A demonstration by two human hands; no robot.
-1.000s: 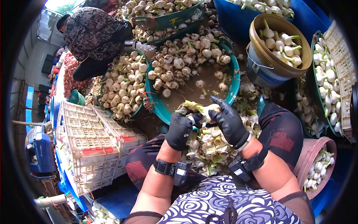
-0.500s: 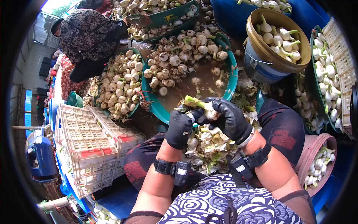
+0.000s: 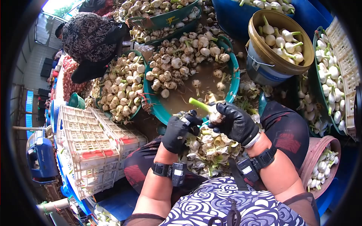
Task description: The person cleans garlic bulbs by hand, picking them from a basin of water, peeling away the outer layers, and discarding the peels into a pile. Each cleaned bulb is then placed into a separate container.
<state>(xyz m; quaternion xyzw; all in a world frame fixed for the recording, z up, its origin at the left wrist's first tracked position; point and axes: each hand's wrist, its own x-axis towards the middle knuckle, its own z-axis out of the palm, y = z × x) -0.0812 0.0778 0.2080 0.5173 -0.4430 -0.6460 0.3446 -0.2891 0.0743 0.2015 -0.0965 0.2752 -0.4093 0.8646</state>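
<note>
My right hand (image 3: 236, 123), in a black glove, grips a garlic bulb (image 3: 215, 116). Its green cut stem points up and to the left. Just left of the bulb is my left hand (image 3: 179, 132), also gloved, with its fingers curled together; whatever may be in them is hidden. A pale band shows on one of its fingers. Loose peelings and leaves (image 3: 213, 150) lie heaped below both hands, between my legs. Beyond the hands stands a green tub (image 3: 236, 81) with unpeeled garlic bulbs (image 3: 177, 62) and brownish water.
A bucket (image 3: 260, 73) of peeled garlic stands at the upper right. Farther right are a green basin (image 3: 316, 56) and a pink bucket (image 3: 307, 165), both holding white bulbs. Plastic crates (image 3: 88, 150) stand at the left. A person in a patterned top (image 3: 88, 35) bends at the upper left.
My left hand has come away from the bulb, moving left and slightly down. The stem now shows bare and green. My right hand still holds the bulb.
</note>
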